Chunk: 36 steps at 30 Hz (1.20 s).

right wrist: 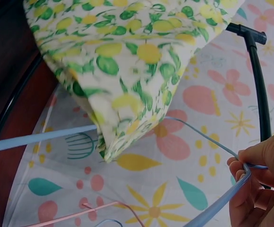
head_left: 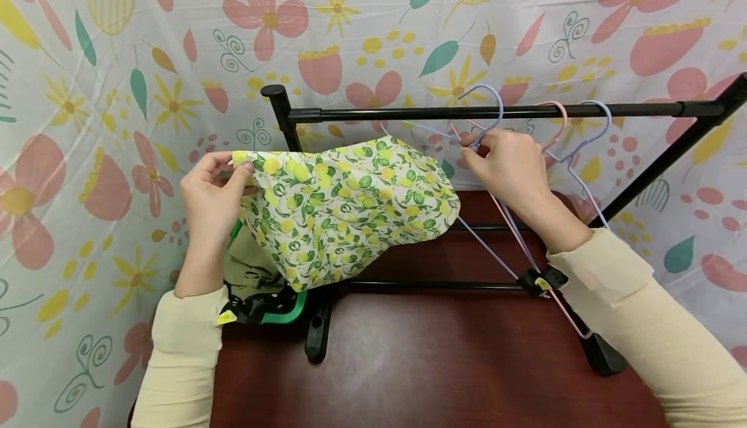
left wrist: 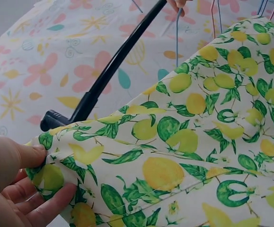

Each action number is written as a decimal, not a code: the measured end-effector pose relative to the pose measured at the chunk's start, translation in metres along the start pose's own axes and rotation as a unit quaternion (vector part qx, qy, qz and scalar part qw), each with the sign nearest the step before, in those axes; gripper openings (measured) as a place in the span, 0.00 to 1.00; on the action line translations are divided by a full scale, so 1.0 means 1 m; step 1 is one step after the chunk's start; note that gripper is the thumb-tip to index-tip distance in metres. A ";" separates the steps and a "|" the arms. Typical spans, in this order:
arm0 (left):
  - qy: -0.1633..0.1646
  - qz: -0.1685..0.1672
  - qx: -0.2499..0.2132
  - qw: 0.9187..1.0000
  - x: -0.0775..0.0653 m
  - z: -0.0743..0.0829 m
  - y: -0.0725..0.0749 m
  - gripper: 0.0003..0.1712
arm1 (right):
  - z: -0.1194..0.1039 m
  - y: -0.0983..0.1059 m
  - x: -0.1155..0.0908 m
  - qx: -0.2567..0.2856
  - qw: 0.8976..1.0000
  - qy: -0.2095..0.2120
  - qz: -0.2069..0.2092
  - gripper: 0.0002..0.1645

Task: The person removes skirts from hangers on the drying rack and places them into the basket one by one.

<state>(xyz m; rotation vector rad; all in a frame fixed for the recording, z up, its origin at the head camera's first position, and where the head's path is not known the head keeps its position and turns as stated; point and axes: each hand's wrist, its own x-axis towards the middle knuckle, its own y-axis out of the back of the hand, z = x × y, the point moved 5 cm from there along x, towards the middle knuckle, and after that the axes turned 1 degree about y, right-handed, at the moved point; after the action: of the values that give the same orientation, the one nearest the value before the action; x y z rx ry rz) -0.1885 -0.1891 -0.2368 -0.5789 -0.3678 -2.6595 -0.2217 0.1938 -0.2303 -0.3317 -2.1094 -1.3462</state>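
A white cloth with a lemon print (head_left: 350,207) is draped over one end of a light blue hanger (head_left: 500,102). At its upper left corner my left hand (head_left: 213,198) pinches the fabric between thumb and fingers. My right hand (head_left: 510,162) grips the hanger's neck just under the hook, close to the rack's black rail (head_left: 373,114). In the right wrist view, a bare hanger arm (right wrist: 217,203) runs out from the fingers, while the other goes in under the cloth (right wrist: 127,61). The left wrist view shows the cloth (left wrist: 184,142) spread out from my left fingertips.
A pink hanger (head_left: 564,120) and another blue hanger (head_left: 608,117) hang on the rail at the right. Behind my left forearm stands a green-rimmed basket (head_left: 286,316) with khaki fabric (head_left: 248,262). The rack stands on a dark red-brown table (head_left: 443,363), before a flower-patterned curtain (head_left: 373,45).
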 end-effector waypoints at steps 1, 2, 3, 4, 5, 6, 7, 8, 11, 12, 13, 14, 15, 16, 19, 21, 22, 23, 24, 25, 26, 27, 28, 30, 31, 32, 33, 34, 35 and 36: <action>-0.002 0.001 -0.002 1.000 0.001 0.002 0.002 0.10 | 0.000 0.000 0.000 0.001 1.000 0.001 -0.001 0.22; -0.002 0.002 -0.005 1.000 0.002 0.003 0.004 0.10 | 0.000 0.000 0.000 0.002 1.000 0.001 -0.001 0.22; -0.005 0.004 -0.007 1.000 0.004 0.005 0.005 0.10 | -0.001 0.001 0.000 0.003 1.000 0.001 -0.002 0.21; -0.005 0.006 -0.013 1.000 0.005 0.006 0.007 0.10 | -0.001 0.001 0.000 0.004 1.000 0.001 -0.002 0.21; -0.006 0.007 -0.018 1.000 0.006 0.008 0.009 0.10 | -0.001 0.001 0.000 0.005 1.000 0.002 -0.003 0.21; -0.007 0.009 -0.024 1.000 0.008 0.010 0.011 0.10 | -0.001 0.002 0.000 0.005 1.000 0.002 -0.002 0.21; -0.009 0.012 -0.026 1.000 0.009 0.011 0.013 0.10 | -0.002 0.002 -0.001 0.004 1.000 0.003 -0.002 0.22; -0.011 0.015 -0.029 0.999 0.011 0.013 0.015 0.10 | -0.002 0.002 -0.001 0.004 1.000 0.003 -0.002 0.22; -0.011 0.025 -0.032 0.999 0.015 0.016 0.022 0.09 | -0.002 0.004 0.000 0.001 1.000 0.002 0.002 0.22; -0.015 0.030 -0.030 0.999 0.016 0.018 0.024 0.09 | -0.002 0.004 0.000 0.002 1.000 0.000 0.003 0.22; -0.015 0.036 -0.029 0.999 0.017 0.019 0.027 0.08 | -0.001 0.004 0.000 0.001 1.000 -0.002 0.004 0.23; -0.014 0.039 -0.033 0.999 0.019 0.019 0.029 0.08 | -0.001 0.005 0.000 0.002 1.000 -0.004 0.005 0.23; -0.014 0.043 -0.031 0.999 0.020 0.020 0.031 0.08 | 0.000 0.005 0.000 0.002 1.000 -0.006 0.005 0.24; -0.013 0.045 -0.036 0.998 0.021 0.021 0.034 0.08 | 0.001 0.005 0.000 0.002 1.000 -0.007 0.006 0.24; -0.012 0.055 -0.033 0.998 0.023 0.022 0.041 0.08 | 0.002 0.006 -0.001 -0.001 1.000 -0.008 0.009 0.26; -0.012 0.065 -0.035 0.997 0.024 0.021 0.046 0.08 | 0.004 0.007 -0.001 -0.002 1.000 -0.008 0.011 0.25; -0.010 0.072 -0.040 0.997 0.025 0.021 0.050 0.08 | 0.004 0.007 -0.002 -0.003 1.000 -0.008 0.013 0.25; -0.006 0.081 -0.046 0.996 0.026 0.020 0.053 0.08 | 0.005 0.007 -0.002 -0.003 1.000 -0.008 0.013 0.25; -0.004 0.091 -0.056 0.994 0.027 0.019 0.056 0.07 | 0.006 0.008 -0.002 -0.004 1.000 -0.008 0.013 0.24; -0.003 0.101 -0.059 0.993 0.028 0.018 0.059 0.07 | 0.006 0.008 -0.002 -0.004 1.000 -0.010 0.012 0.24; 0.003 0.110 -0.068 0.992 0.029 0.017 0.063 0.07 | 0.007 0.008 -0.002 -0.005 1.000 -0.011 0.010 0.24; 0.010 0.118 -0.074 0.990 0.031 0.015 0.066 0.07 | 0.008 0.008 -0.002 -0.007 1.000 -0.012 0.009 0.23; 0.018 0.127 -0.076 0.989 0.032 0.014 0.070 0.08 | 0.008 0.008 -0.002 -0.009 1.000 -0.012 0.006 0.23; 0.033 0.142 -0.072 0.987 0.036 0.012 0.077 0.08 | 0.009 0.008 -0.002 -0.011 1.000 -0.012 0.003 0.23; 0.045 0.148 -0.069 0.986 0.037 0.011 0.079 0.09 | 0.011 0.008 -0.002 -0.014 1.000 -0.012 0.002 0.23; 0.057 0.153 -0.071 0.984 0.039 0.010 0.082 0.10 | 0.011 0.007 -0.003 -0.015 1.000 -0.012 0.001 0.23; 0.067 0.158 -0.066 0.983 0.041 0.010 0.084 0.11 | 0.012 0.007 -0.003 -0.015 1.000 -0.012 0.001 0.23; 0.073 0.162 -0.069 0.982 0.042 0.010 0.086 0.11 | 0.012 0.007 -0.003 -0.015 1.000 -0.013 0.001 0.23; 0.078 0.166 -0.069 0.981 0.044 0.010 0.087 0.11 | 0.012 0.007 -0.004 -0.015 1.000 -0.014 0.002 0.23; 0.083 0.168 -0.070 0.980 0.045 0.010 0.088 0.11 | 0.013 0.007 -0.004 -0.014 1.000 -0.015 0.002 0.23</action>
<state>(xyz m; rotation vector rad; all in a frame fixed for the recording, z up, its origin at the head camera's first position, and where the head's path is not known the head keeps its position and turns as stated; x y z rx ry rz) -0.1849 -0.2783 -0.1929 -0.4138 -0.0298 -2.3935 -0.2197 0.2086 -0.2313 -0.3702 -2.1144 -1.3781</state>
